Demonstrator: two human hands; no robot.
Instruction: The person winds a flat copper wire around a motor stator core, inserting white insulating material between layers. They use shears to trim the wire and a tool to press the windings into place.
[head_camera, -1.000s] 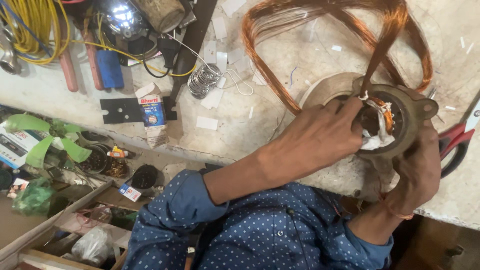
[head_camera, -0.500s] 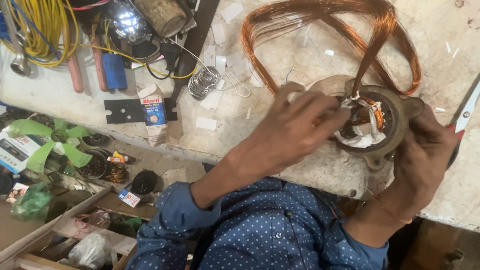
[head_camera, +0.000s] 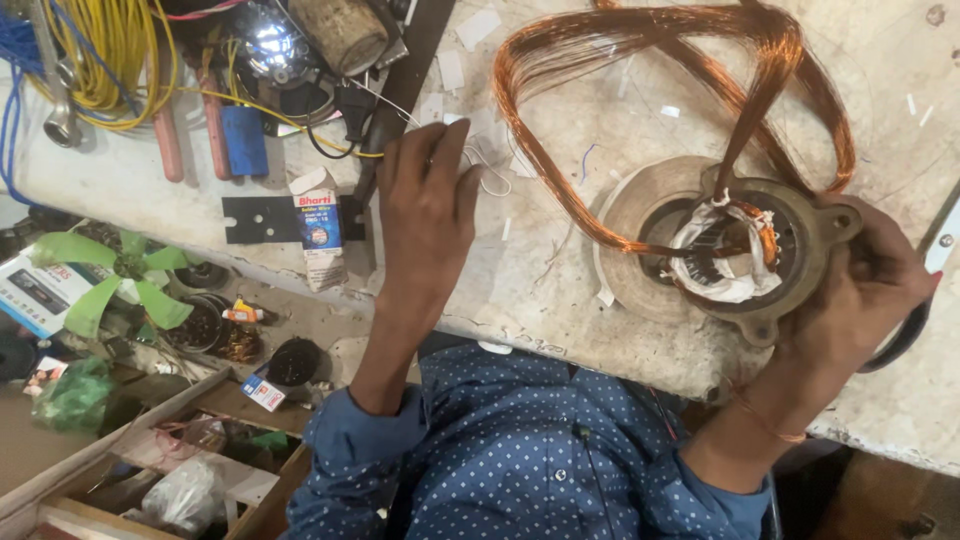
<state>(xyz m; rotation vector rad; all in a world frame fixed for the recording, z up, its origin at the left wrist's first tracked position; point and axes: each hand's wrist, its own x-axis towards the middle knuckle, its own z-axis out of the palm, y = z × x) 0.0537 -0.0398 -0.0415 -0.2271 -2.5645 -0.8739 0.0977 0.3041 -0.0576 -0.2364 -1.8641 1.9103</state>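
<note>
My right hand (head_camera: 862, 292) grips the right rim of a round metal motor stator (head_camera: 752, 250) that lies on the worn white bench (head_camera: 560, 290). White insulation paper lines its core. A long loop of copper winding wire (head_camera: 640, 60) rises from the stator slots and arcs across the bench behind it. My left hand (head_camera: 425, 205) lies away from the stator, stretched left, palm down. Its fingertips touch small white paper slips (head_camera: 448, 72) and it holds nothing that I can see.
A small white and red carton (head_camera: 318, 228) stands beside a black metal bracket (head_camera: 258, 218). Yellow cable (head_camera: 110, 45), red-handled pliers (head_camera: 168, 140) and a blue part (head_camera: 244, 140) lie at the back left. A green fan blade (head_camera: 110, 280) and clutter sit below the bench edge.
My left hand has left the stator's centre and moved left across the bench to the paper slips. My right hand still holds the stator rim.
</note>
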